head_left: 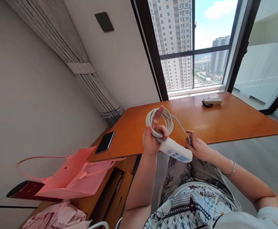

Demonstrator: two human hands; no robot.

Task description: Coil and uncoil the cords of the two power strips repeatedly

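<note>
I have the white strip (175, 151) up in the air, over my lap and just off the near edge of the bench, tilted, with its blue-marked sockets facing me. My left hand (153, 138) is clasped on the coil (169, 119) of pale cord, the loops running about its fingers, one of which points up; the strip's cord end sits right against this hand. A length of cord (180, 125) leaves the coil and arcs over to my right hand (199, 148), whose fingers pinch it at a ribbed part beside the strip's far end. I cannot tell what else that palm covers. The two hands are apart, with the strip between them.

Beyond them lies the orange-brown bench (134, 127). A dark phone (105, 142) rests flat near its left edge, and a cream block (212, 101) with a black cord sits well apart, toward the far right. To the left of the bench I see a pink bag (75, 181), with crumpled pink cloth (57, 216) near it. Past the far edge, the window (211, 24) looks onto tall buildings, and a tied grey curtain (81, 68) hangs to the left.
</note>
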